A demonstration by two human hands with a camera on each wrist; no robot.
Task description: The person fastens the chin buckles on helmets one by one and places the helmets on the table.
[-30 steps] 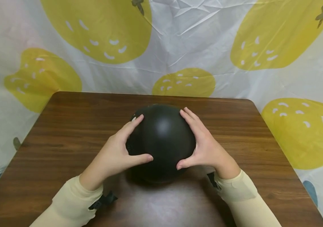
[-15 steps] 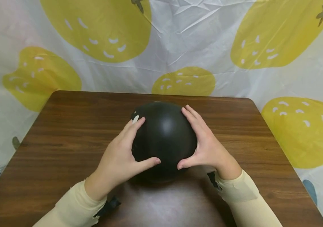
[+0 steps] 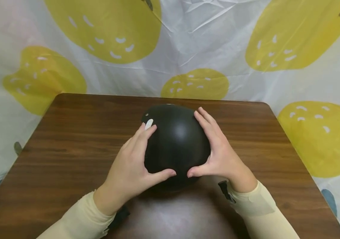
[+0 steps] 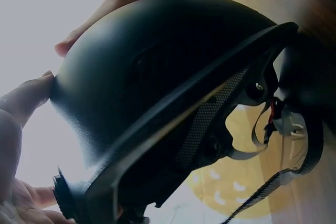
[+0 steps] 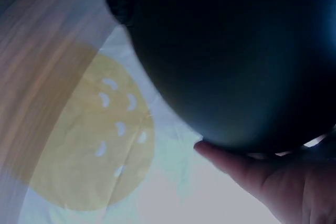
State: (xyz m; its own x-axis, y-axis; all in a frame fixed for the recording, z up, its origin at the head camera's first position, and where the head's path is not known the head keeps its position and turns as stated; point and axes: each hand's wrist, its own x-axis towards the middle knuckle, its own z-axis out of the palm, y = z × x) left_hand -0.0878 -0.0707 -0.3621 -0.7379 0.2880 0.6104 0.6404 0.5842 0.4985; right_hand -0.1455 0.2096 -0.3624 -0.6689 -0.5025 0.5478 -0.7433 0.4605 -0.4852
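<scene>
Both hands grip a smooth black helmet (image 3: 175, 142) from its two sides above the table. In the head view my left hand (image 3: 131, 162) spreads round the left side, its thumb across the near face. My right hand (image 3: 219, 149) holds the other side, thumb also in front, fingers along the far right. A white oblong piece (image 3: 149, 124) shows by the left fingertips. The left wrist view reveals the rim, a dark chin strap (image 4: 273, 184) and a clear piece hanging beneath. Most of the helmet's underside is hidden in the head view.
A brown wood-grain table (image 3: 77, 139) lies below the hands. Behind and beside it hangs a white cloth (image 3: 122, 81) with large yellow fruit prints. A black strap end (image 3: 226, 191) sticks out at the right cuff.
The helmet has turned and shifted slightly right, bringing the white piece more into view. My left hand has moved right with it, its thumb nearer the right thumb. Both hands keep their grip.
</scene>
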